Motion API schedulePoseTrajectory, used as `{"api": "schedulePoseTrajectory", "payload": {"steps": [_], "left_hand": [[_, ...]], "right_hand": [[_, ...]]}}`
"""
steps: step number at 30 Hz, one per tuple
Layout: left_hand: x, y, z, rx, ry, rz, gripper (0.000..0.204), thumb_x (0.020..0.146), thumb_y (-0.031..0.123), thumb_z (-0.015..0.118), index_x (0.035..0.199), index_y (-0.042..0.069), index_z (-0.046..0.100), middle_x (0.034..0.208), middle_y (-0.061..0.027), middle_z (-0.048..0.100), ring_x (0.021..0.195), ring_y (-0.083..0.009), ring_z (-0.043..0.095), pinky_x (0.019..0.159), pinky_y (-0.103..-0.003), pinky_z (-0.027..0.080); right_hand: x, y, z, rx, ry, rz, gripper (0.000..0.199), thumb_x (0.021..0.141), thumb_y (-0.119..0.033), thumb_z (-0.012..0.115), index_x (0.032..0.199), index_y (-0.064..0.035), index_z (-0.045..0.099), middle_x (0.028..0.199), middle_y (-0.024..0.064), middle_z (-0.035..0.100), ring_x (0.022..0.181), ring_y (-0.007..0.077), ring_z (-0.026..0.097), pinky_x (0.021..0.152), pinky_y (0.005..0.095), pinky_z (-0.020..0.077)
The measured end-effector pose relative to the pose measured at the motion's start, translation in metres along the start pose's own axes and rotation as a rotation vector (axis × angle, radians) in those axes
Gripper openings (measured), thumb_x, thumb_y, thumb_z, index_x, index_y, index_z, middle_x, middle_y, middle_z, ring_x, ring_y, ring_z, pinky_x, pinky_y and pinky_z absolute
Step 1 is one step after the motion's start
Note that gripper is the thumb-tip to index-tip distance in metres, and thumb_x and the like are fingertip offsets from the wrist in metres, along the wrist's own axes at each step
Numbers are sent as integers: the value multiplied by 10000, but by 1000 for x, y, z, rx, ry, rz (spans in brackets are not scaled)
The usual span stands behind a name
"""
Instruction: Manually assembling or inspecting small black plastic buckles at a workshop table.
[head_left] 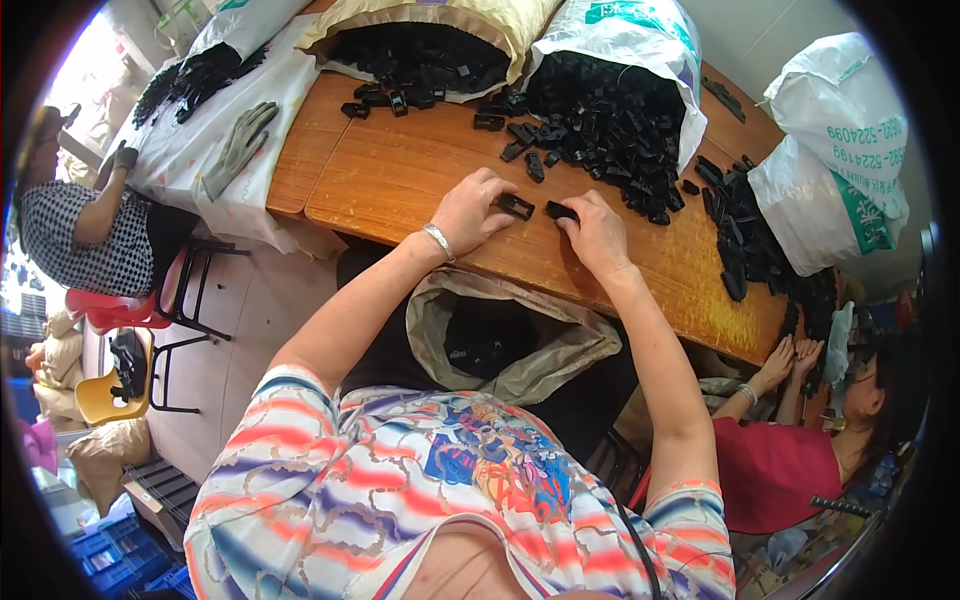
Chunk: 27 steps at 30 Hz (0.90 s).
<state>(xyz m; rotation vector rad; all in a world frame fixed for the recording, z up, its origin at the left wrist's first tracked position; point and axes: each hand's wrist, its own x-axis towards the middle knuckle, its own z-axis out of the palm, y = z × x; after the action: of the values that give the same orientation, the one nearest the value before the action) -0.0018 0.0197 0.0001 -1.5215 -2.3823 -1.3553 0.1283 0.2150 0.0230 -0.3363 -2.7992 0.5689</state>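
Over the front part of the wooden table, my left hand (pixel 472 216) pinches a small black plastic piece (pixel 516 206) with a rectangular opening in it. A short gap to the right, my right hand (pixel 598 236) grips another small black plastic piece (pixel 560 210) between thumb and fingers. The two pieces are apart. On my lap, below the table edge, sits an open woven sack (pixel 425 318) with dark contents that I cannot make out singly. Beyond my hands, loose black plastic pieces (pixel 534 166) lie in front of the big sacks.
A brown sack (pixel 540 25) and a white sack (pixel 692 130) spill black parts onto the table (pixel 400 165). Another white sack (pixel 800 200) stands at right by a dark heap (pixel 735 235). A grey glove (pixel 240 148) lies left. Co-workers sit left (pixel 85 230) and right (pixel 775 470).
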Motion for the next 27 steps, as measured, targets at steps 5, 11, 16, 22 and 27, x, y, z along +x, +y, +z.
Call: {"api": "schedulePoseTrajectory", "payload": {"steps": [5, 11, 16, 22, 27], "left_hand": [[3, -3, 7, 54, -10, -48, 274, 775, 74, 735, 1035, 49, 656, 975, -106, 578, 842, -256, 611, 780, -351, 524], [4, -5, 7, 33, -40, -73, 241, 771, 78, 738, 999, 51, 666, 968, -101, 584, 857, -257, 619, 786, -357, 526], [4, -5, 5, 6, -57, -106, 238, 766, 83, 738, 994, 52, 678, 990, -108, 594, 915, -284, 613, 821, -373, 519], [6, -5, 6, 36, -5, -83, 238, 767, 73, 709, 1000, 47, 676, 1000, -123, 590, 922, -297, 609, 821, -374, 519], [12, -18, -9, -140, -286, -55, 286, 779, -33, 539, 1030, 28, 663, 999, -137, 600, 895, -270, 630, 790, -335, 527]], "right_hand": [[4, -11, 8, 143, 113, -69, 179, 796, -120, 747, 964, -67, 713, 946, 110, 634, 852, 329, 651, 726, 421, 528], [16, -36, 16, 92, 85, -182, 125, 796, -102, 734, 915, -74, 709, 910, 111, 618, 804, 332, 647, 707, 422, 534], [19, -40, 20, -76, -21, -271, 101, 803, -90, 695, 888, -36, 692, 926, 124, 588, 838, 313, 642, 690, 401, 548], [11, -46, 45, -365, 162, -383, 152, 797, -44, 579, 928, 17, 625, 990, 126, 531, 902, 278, 592, 689, 362, 552], [-10, -42, 32, -37, 41, -230, 205, 768, -113, 726, 931, -41, 624, 943, 168, 573, 871, 368, 619, 718, 452, 532]]}}
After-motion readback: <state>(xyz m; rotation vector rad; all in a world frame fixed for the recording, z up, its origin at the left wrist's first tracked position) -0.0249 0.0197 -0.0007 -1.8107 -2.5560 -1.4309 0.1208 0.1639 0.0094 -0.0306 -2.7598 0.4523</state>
